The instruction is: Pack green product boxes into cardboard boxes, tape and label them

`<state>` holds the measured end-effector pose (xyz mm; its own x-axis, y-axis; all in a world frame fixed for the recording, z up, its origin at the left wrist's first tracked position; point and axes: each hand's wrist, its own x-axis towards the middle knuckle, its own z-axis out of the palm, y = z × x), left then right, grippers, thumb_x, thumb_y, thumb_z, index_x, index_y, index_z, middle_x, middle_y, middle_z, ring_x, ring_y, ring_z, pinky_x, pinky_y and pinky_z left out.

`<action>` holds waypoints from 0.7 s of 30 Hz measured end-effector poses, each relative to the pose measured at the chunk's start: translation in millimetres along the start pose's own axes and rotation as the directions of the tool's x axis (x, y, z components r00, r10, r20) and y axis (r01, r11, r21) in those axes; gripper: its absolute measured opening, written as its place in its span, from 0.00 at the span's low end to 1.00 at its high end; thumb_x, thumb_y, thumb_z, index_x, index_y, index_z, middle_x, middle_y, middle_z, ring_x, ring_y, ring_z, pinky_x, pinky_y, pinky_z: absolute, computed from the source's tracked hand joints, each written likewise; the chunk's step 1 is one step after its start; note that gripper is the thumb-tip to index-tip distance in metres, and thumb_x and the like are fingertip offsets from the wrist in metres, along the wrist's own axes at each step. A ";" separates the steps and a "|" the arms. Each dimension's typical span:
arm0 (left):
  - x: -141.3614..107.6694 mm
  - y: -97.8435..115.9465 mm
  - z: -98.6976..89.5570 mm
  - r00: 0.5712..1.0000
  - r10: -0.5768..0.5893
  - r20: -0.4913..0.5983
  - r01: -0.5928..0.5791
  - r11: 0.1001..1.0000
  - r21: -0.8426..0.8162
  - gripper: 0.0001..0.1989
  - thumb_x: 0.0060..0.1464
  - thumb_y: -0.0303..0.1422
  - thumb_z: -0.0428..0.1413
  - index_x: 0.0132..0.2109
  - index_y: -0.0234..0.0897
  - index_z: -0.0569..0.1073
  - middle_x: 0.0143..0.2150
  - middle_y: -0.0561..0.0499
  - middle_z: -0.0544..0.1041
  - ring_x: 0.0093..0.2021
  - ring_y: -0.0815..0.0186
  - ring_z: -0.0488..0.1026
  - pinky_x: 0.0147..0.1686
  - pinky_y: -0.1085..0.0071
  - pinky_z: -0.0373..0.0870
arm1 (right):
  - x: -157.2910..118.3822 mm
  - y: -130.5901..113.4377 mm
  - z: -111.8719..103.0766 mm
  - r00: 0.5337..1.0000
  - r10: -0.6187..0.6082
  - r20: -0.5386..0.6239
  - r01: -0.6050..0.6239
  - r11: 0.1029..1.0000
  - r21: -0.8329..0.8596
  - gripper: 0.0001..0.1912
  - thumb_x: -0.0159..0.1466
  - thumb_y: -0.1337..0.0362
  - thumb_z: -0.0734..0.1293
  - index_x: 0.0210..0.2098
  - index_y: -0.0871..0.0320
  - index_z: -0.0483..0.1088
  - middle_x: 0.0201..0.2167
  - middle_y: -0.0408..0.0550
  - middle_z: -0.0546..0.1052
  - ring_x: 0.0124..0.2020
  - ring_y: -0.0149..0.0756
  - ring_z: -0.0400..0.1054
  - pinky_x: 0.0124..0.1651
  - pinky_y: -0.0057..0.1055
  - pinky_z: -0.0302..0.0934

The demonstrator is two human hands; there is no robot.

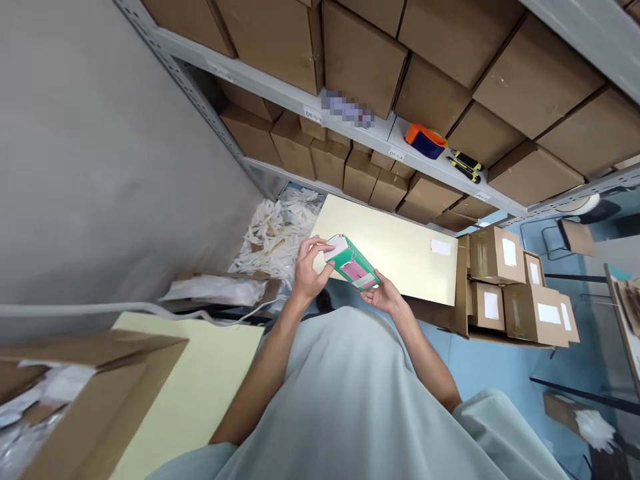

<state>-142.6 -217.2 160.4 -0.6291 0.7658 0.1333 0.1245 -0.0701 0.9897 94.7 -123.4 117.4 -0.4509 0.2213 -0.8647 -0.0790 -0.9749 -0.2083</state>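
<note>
A small green carton (pixel 353 262) with a white end and a pink panel is held slantwise over the front edge of the pale yellow table (pixel 390 233). My left hand (pixel 311 267) grips its white end, thumb below and fingers on top. At the carton's lower right end, my right hand (pixel 384 295) is closed around the corner, with part of its fingers hidden beneath. A white label (pixel 441 247) lies on the table's right part.
Shelves of brown boxes (pixel 360 60) rise behind the table, with an orange-and-blue tape dispenser (pixel 425 141) and yellow-black cutters (pixel 466 165) on one ledge. Paper strips (pixel 275 230) heap at left. Labelled boxes (pixel 500 257) stand right; an open carton (pixel 100 400) sits lower left.
</note>
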 end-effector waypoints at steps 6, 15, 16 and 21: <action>59.8 -6.1 -8.4 0.968 -0.175 0.180 0.213 0.953 -0.217 0.19 0.46 0.39 0.77 0.45 0.43 0.84 0.65 0.38 0.79 0.72 0.42 0.74 0.65 0.54 0.79 | 10.9 -6.5 30.3 0.999 -0.054 0.008 0.053 0.998 0.038 0.27 0.85 0.44 0.60 0.64 0.62 0.71 0.42 0.60 0.88 0.40 0.44 0.89 0.40 0.33 0.83; 83.4 14.9 18.3 0.976 -0.096 0.194 0.138 0.967 -0.216 0.22 0.45 0.44 0.79 0.45 0.42 0.85 0.59 0.39 0.80 0.66 0.46 0.78 0.59 0.59 0.83 | 11.0 -31.6 32.1 0.982 -0.189 0.012 0.189 0.982 0.013 0.19 0.84 0.51 0.65 0.61 0.59 0.74 0.44 0.53 0.88 0.43 0.42 0.89 0.47 0.34 0.83; 83.8 18.7 24.8 0.977 -0.091 0.194 0.132 0.968 -0.211 0.22 0.45 0.44 0.80 0.45 0.42 0.85 0.59 0.39 0.80 0.66 0.46 0.78 0.59 0.58 0.83 | 11.7 -36.8 29.8 0.976 -0.216 0.007 0.216 0.976 -0.001 0.18 0.84 0.52 0.65 0.59 0.59 0.74 0.44 0.53 0.88 0.42 0.40 0.88 0.47 0.33 0.83; 86.7 28.9 66.5 0.984 -0.104 0.148 0.129 0.977 -0.168 0.23 0.45 0.42 0.79 0.46 0.42 0.84 0.59 0.40 0.80 0.66 0.47 0.78 0.61 0.58 0.82 | 14.8 -56.6 12.0 0.881 -0.474 -0.008 0.465 0.867 -0.177 0.24 0.77 0.48 0.72 0.62 0.58 0.74 0.56 0.55 0.86 0.45 0.36 0.86 0.51 0.30 0.81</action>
<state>-142.5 -110.3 197.1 -0.5182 0.8550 0.0206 -0.0881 -0.0774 0.9931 81.8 -65.2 121.9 -0.3527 0.6569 -0.6664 -0.1208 -0.7381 -0.6638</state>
